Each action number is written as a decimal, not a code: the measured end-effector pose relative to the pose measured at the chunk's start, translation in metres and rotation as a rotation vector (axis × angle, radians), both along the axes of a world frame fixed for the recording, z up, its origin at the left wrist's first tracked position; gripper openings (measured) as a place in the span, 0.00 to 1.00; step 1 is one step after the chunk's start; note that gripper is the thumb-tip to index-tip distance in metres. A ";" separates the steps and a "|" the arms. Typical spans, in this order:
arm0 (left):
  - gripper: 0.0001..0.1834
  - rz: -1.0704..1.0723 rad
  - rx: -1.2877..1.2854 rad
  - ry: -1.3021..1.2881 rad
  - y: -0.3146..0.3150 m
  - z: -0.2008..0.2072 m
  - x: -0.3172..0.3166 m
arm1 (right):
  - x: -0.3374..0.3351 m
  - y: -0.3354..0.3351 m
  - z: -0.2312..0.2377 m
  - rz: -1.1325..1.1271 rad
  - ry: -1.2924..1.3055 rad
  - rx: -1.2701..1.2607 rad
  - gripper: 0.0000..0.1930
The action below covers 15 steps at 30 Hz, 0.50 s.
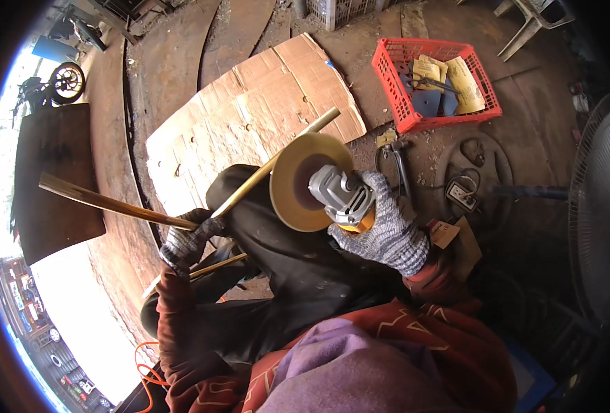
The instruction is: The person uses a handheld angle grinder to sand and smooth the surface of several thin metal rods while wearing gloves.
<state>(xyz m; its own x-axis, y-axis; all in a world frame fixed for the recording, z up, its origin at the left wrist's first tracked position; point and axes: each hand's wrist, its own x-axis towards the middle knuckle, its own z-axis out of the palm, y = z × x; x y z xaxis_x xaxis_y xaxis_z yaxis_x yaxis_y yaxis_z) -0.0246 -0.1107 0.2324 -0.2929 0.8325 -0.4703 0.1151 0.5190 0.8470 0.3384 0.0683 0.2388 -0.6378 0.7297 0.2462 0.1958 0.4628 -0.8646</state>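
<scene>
We record brass-coloured strips (pixel 115 204) slanting out of the gloved left hand (pixel 191 244), closed around them, then a tan disc (pixel 291 180) overlapping one strip in view, contact unclear, on a grey angle grinder (pixel 343 198) grasped by the gloved right hand (pixel 387 234).

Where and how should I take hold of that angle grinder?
Hold the angle grinder around its orange body, likely best from the right, where the right hand wraps it; the broad disc sits on the left, so that side looks worse.
</scene>
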 end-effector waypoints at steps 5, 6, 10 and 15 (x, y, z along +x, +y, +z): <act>0.17 -0.001 0.011 0.070 0.004 0.004 0.007 | 0.004 0.002 0.003 -0.036 -0.053 0.025 0.44; 0.17 0.003 0.013 0.065 0.004 0.003 0.009 | 0.005 0.005 0.006 -0.058 -0.073 0.023 0.45; 0.13 0.052 0.005 0.034 0.004 0.003 0.013 | 0.007 0.012 0.007 -0.135 -0.110 0.112 0.46; 0.12 0.088 0.000 0.023 0.003 0.006 0.016 | -0.004 0.005 0.010 0.034 -0.059 -0.004 0.45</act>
<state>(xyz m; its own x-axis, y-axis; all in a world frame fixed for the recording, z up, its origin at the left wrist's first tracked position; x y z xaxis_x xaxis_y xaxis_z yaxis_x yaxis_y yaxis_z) -0.0087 -0.1074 0.2381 -0.3755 0.8030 -0.4629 0.0887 0.5283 0.8444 0.3343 0.0728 0.2488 -0.6754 0.7086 0.2043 0.2311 0.4665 -0.8538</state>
